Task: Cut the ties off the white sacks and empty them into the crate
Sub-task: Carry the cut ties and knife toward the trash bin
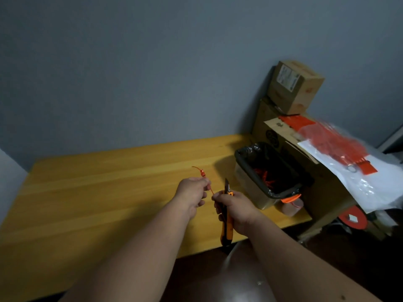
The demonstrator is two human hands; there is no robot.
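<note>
My left hand [192, 195] pinches a thin orange tie [201, 172] above the wooden table [98, 188]; the tie's free end curls up to the left. My right hand [234, 209] grips an orange and black utility knife [226, 216], blade pointing up, close to the right of the tie. The two hands are almost touching. No white sack or crate shows in the head view.
A small bin [261, 177] lined with a black bag holds cut orange ties at the table's right end. Behind it stand stacked cardboard boxes [294, 86]. A clear bag of orange ties [333, 144] lies on white plastic sheets [370, 188] to the right.
</note>
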